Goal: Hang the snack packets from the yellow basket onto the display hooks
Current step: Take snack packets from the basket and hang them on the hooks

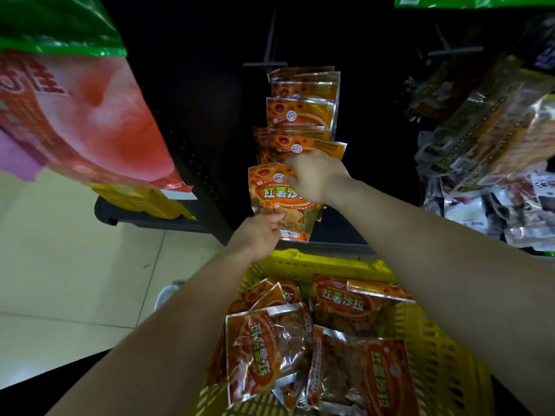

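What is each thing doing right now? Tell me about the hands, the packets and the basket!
left hand: pinches the held snack packet's lower left edge.
right hand: grips that packet's top right corner.
held snack packet: upright, in front of the hung row; whether it is hooked is hidden.
hung snack packets: hanging in a row on the rack.
yellow basket: holds several loose packets, lying jumbled.

Black display rack (195,130), dim light. Left of it: pale tiled floor (60,250) and yellow boxes (141,199) on a low black base (144,219). Upper left: big red-and-green bag (75,115). Right: brown and silver packets (486,130).
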`<act>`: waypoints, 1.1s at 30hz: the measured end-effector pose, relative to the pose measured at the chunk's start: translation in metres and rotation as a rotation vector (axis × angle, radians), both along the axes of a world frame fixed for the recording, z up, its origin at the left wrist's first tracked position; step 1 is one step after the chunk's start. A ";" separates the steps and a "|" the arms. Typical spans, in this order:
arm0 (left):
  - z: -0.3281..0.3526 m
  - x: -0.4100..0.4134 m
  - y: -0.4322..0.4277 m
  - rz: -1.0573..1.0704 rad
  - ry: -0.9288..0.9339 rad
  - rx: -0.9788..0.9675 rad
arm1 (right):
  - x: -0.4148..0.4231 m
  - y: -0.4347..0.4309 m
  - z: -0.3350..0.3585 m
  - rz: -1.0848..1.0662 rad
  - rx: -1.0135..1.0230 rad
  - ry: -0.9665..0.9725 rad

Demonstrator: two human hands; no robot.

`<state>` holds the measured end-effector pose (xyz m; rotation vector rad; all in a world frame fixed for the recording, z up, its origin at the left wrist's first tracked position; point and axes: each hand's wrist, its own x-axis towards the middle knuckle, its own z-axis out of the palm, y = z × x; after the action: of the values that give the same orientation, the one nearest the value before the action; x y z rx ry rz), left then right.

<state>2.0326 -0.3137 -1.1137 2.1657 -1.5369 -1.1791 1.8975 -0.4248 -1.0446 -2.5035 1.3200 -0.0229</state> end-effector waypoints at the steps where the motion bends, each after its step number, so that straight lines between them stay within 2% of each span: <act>1: 0.000 -0.001 -0.002 -0.003 -0.008 -0.008 | 0.000 -0.001 0.001 0.005 -0.012 0.010; 5: -0.002 -0.005 -0.006 -0.014 -0.001 -0.012 | 0.001 -0.003 -0.001 -0.016 -0.068 0.021; 9: -0.001 -0.007 -0.002 -0.116 -0.051 0.032 | 0.005 0.001 -0.006 -0.019 -0.045 0.033; 20: 0.059 0.005 0.023 -0.026 -0.004 -0.012 | -0.023 0.034 0.039 -0.150 -0.154 0.052; 23: 0.080 0.008 0.045 -0.018 0.007 -0.063 | -0.046 0.060 0.059 -0.198 -0.114 0.017; 27: 0.084 0.006 0.084 -0.017 -0.089 -0.090 | -0.081 0.105 0.064 -0.221 -0.049 -0.025; 30: 0.067 0.002 0.116 -0.070 -0.163 -0.040 | -0.105 0.142 0.043 -0.209 0.035 -0.020; 33: 0.044 -0.002 0.142 -0.121 -0.208 0.050 | -0.128 0.171 0.010 -0.218 0.109 0.066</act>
<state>2.0308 -0.1713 -1.0695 2.3203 -1.7633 -1.0650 1.7696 -0.2538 -1.0348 -2.2783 1.5713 0.0819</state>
